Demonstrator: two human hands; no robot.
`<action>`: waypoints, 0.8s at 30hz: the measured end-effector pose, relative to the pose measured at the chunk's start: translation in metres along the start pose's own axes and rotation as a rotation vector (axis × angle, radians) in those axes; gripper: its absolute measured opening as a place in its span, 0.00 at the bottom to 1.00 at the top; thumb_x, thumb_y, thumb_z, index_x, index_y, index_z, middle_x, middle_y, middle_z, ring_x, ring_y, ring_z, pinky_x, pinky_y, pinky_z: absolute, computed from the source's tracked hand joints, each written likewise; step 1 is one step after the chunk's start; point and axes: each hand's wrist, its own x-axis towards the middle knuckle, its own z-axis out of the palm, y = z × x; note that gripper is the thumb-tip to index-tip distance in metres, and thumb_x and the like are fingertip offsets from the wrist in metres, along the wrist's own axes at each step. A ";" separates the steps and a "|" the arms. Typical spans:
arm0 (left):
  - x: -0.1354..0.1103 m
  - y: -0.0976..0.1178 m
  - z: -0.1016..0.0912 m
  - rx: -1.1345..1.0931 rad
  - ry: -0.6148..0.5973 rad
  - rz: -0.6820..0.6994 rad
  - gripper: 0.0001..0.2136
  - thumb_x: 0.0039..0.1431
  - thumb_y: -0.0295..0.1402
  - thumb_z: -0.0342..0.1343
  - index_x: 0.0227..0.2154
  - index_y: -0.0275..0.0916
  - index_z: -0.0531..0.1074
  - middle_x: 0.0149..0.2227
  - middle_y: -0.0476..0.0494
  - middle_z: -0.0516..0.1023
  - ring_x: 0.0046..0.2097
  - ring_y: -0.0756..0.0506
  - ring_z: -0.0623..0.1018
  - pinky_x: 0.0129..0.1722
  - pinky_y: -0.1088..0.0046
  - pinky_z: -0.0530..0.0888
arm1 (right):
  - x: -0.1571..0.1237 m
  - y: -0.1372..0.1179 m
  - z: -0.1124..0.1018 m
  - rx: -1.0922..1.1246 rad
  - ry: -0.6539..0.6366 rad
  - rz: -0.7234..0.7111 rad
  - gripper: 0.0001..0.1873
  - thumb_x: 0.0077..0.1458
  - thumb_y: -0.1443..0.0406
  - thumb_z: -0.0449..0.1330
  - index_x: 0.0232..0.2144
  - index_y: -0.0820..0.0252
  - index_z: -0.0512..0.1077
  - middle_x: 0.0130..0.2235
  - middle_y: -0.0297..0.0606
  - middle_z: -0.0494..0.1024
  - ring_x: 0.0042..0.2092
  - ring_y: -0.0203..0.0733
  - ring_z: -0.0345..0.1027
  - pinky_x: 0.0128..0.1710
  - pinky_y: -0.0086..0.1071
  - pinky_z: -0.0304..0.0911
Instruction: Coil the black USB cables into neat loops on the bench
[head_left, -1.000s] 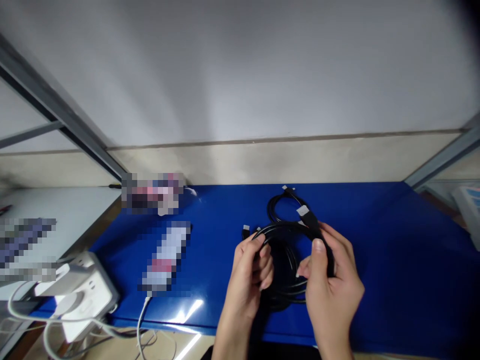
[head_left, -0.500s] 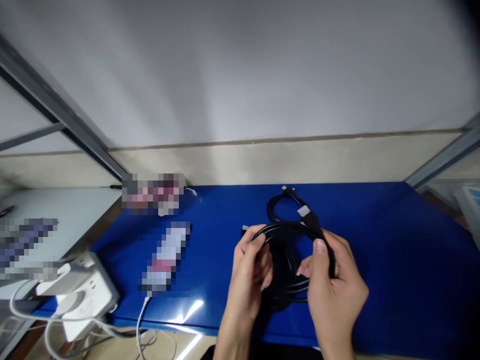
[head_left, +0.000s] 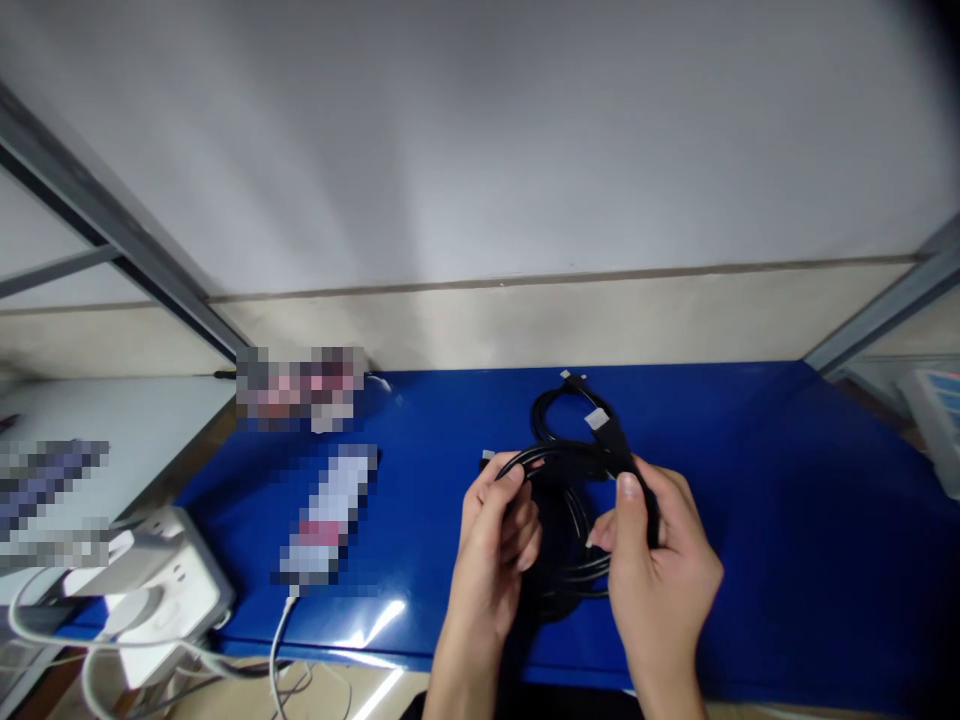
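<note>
A coiled black cable [head_left: 571, 520] hangs between both of my hands over the blue table top [head_left: 787, 520]. My left hand [head_left: 491, 545] is closed, pinching the coil's left side between thumb and fingers. My right hand [head_left: 660, 570] is closed round the coil's right side, thumb pressed on the strand just below a black plug with a silver tip [head_left: 604, 428]. A second, smaller black cable loop [head_left: 551, 412] lies flat on the table just behind the coil, with a small connector at its far end.
A blurred white device [head_left: 330, 515] with a white lead lies left of my hands, another blurred item [head_left: 300, 388] by the wall. A white power strip [head_left: 161, 590] with white cords sits at lower left. Grey metal frame bars [head_left: 112, 225] run along both sides.
Both hands have shifted slightly left and away with the coil. The plug end by my right thumb sits a little higher. Nothing was let go.
</note>
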 end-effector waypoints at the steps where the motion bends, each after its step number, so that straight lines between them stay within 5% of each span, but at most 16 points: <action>1: 0.001 0.000 0.000 0.000 -0.003 0.001 0.17 0.60 0.44 0.72 0.39 0.38 0.76 0.20 0.64 0.48 0.20 0.56 0.42 0.15 0.83 0.50 | 0.000 0.001 0.000 -0.002 0.002 -0.002 0.13 0.72 0.55 0.63 0.48 0.57 0.80 0.42 0.35 0.77 0.23 0.28 0.68 0.25 0.30 0.67; 8: 0.003 0.001 0.000 -0.053 0.014 -0.023 0.20 0.54 0.44 0.77 0.35 0.35 0.76 0.19 0.65 0.48 0.20 0.57 0.42 0.15 0.84 0.50 | -0.005 -0.006 -0.002 0.186 -0.037 0.238 0.19 0.69 0.50 0.65 0.50 0.58 0.81 0.24 0.26 0.69 0.21 0.33 0.65 0.24 0.29 0.66; 13: 0.001 0.004 -0.003 -0.102 0.029 -0.038 0.19 0.54 0.44 0.77 0.32 0.35 0.76 0.19 0.65 0.46 0.20 0.57 0.41 0.15 0.84 0.51 | -0.001 -0.017 0.000 0.503 -0.136 0.511 0.20 0.64 0.50 0.70 0.48 0.58 0.80 0.24 0.24 0.66 0.20 0.28 0.56 0.18 0.24 0.58; 24: 0.004 0.002 -0.009 -0.125 -0.012 -0.075 0.19 0.52 0.42 0.78 0.28 0.33 0.77 0.17 0.65 0.47 0.19 0.59 0.43 0.15 0.84 0.50 | -0.001 -0.017 -0.001 0.517 -0.101 0.577 0.21 0.61 0.48 0.72 0.46 0.58 0.81 0.24 0.26 0.69 0.20 0.28 0.57 0.17 0.22 0.57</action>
